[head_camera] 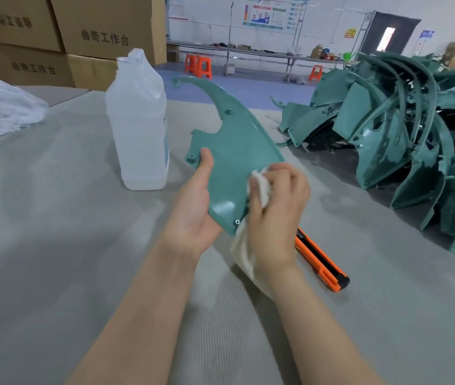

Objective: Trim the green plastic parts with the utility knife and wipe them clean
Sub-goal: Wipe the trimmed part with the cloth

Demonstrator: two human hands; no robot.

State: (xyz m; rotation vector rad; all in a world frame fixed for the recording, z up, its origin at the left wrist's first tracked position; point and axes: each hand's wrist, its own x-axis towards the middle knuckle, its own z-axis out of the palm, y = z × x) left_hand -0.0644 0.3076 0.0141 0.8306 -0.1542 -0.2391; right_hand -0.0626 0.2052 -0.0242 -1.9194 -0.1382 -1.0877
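**Green part in hand, cloth on it**

Hidden or unclear:
- The fingers of the left hand (193, 215) lie behind the green part (231, 151). Only the thumb shows, pressed flat on the near face.
- The cloth (259, 187) is mostly buried in the right hand (276, 215). A wad pokes out by the fingers and a tail hangs below the wrist.
- The utility knife (322, 262) lies on the tabletop (54, 218) at 4 o'clock from the hands. Its far end is covered by the right hand, and I can't see a blade.
- The pile of green parts (404, 140) sits at 2 o'clock, cut off by the frame edge.

Pose:
- Both forearms reach in from 6 o'clock.
- The left grip pinches the part near its lower end, palm up. The part's tip points to 11 o'clock.
- The right grip is curled round the cloth and presses it on the part's right edge.
- A clear bottle (140, 129) stands at 10 o'clock, near the part.
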